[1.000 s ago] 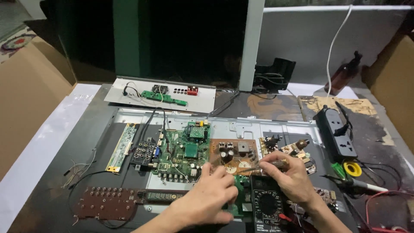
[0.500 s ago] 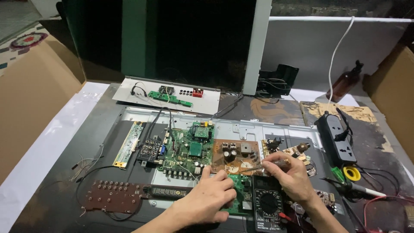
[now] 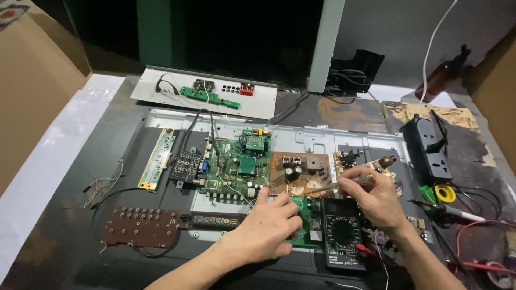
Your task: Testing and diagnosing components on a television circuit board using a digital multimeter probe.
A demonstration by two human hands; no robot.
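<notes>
Closed fingers and a flat palm mark the grip of the left hand [image 3: 266, 228], which presses down on a small green circuit board [image 3: 302, 223] at the front of the bench [image 3: 64, 236]. Half a second earlier that hand lay in much the same place, so the board looks pinned rather than moved. Far left, a brown keypad board [image 3: 141, 226] trails loose wires; beside it a narrow strip board [image 3: 159, 159] and a large green main board [image 3: 236, 169] sit on the metal back panel [image 3: 322, 137]. Next comes a brown power board [image 3: 298, 173]. The right hand [image 3: 376, 201] pinches a slim probe [image 3: 336, 186], fingers clamped on its shaft, with the tip resting near the edge of the brown power board, as it did a moment ago; the contact appears held steady. A black multimeter [image 3: 343, 232] lies between the two hands. Further right, a black power strip [image 3: 428, 150] and a yellow solder reel [image 3: 445, 193].
</notes>
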